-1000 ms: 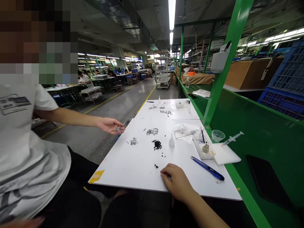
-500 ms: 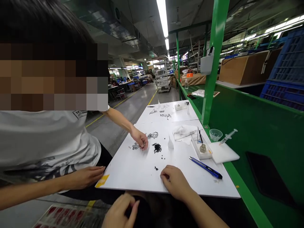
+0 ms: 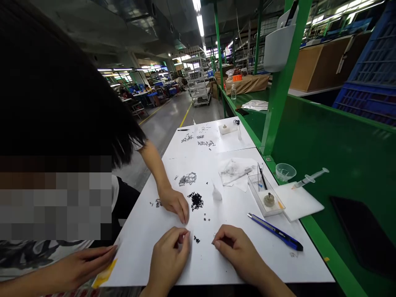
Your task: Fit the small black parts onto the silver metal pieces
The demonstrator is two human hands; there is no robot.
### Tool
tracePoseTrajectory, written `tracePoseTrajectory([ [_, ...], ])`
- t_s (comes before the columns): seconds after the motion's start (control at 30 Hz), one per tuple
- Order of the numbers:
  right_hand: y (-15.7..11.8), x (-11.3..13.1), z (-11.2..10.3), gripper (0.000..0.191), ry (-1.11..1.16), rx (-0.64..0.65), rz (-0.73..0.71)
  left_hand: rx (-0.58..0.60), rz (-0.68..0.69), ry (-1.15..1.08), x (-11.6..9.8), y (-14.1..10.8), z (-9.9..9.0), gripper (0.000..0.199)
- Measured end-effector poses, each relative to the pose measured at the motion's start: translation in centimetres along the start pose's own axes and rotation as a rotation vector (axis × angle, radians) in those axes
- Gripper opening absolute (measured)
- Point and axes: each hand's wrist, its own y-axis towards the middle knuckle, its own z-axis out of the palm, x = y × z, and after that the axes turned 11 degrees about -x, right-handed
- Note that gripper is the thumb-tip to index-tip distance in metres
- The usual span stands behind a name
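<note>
Tiny black stubby pieces (image 3: 197,239) lie on the white tabletop (image 3: 133,247) between left hand (image 3: 169,258) and right hand (image 3: 237,252), both pinched closed, and could scatter if either bumps them.

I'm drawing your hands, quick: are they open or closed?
Bare left hand: pinched closed; can't tell if holding anything.
Bare right hand: pinched closed; contents unclear.

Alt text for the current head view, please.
A left hand and right hand flank a few small black parts on a white table. Just beyond the left one, a co-worker's hand sits beside a bigger black pile. A blue knife lies to the right, near a small tray.
</note>
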Motion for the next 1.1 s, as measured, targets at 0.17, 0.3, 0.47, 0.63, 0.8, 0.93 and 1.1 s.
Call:
tracePoseTrajectory([
  [0.17, -0.4, 0.0, -0.3, 0.015, -0.011, -0.017, 0.004, 0.004, -0.025, -0.041, 0.6, -0.7, 0.0, 0.022],
  [0.3, -0.8, -0.1, -0.1, 0.017, -0.087, -0.009, -0.062, 0.029, -0.029, -0.056, 1.1, -1.0, -0.2, 0.02],
  [0.47, -1.1, -0.5, 0.3, 0.023, -0.116, -0.07, -0.065, 0.005, -0.02, -0.047, 2.6, -1.5, -1.0, 0.019],
  [0.63, -1.1, -1.1, 0.5, 0.025, -0.178, -0.109, -0.097, -0.038, -0.04, -0.039, 4.2, -2.0, -1.5, 0.018],
  [0.8, -1.3, -1.8, 0.5, 0.027, -0.225, -0.159, -0.124, -0.036, -0.054, -0.06, 4.7, -2.3, -1.5, 0.018],
  [0.93, -1.6, -1.9, 0.5, 0.027, -0.232, -0.177, -0.147, -0.04, -0.053, -0.074, 4.8, -2.5, -1.5, 0.019],
  [1.1, -1.9, -1.7, 0.5, 0.025, -0.226, -0.193, -0.159, -0.071, -0.067, -0.049, 4.6, -2.5, -1.7, 0.021],
])
